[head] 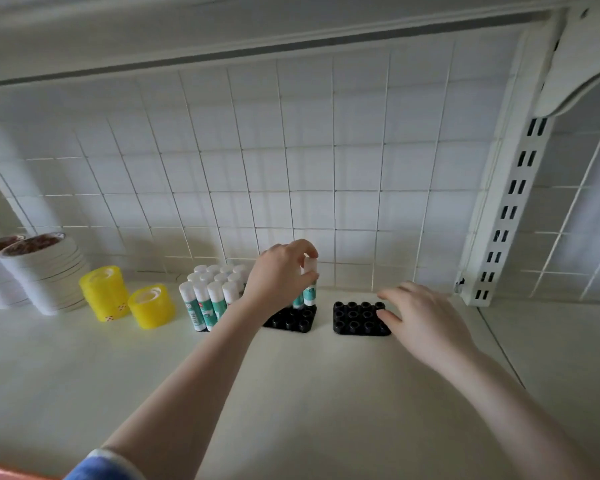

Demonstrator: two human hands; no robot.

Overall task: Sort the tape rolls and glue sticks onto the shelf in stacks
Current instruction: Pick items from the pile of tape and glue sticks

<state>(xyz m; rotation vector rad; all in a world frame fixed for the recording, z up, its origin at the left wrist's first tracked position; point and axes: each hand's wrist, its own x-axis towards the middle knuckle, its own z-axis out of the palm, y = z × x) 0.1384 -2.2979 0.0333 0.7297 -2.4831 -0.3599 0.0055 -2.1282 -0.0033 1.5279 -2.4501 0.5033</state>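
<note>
One glue stick point(310, 282) in left hand point(279, 277)

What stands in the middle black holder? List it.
In the middle holder: glue sticks, the left hand gripping one. Front sockets empty; the hand hides the count.

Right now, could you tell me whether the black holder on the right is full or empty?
Empty: every socket showing in the right holder is bare; the right hand covers its far corner.

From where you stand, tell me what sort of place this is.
Probably a stationery shop's display shelf, or a stockroom. A wire grid panel backs the shelf, a slotted upright holds a bracket, and stock stands grouped: glue sticks, yellow tape rolls and white tape rolls.
</note>
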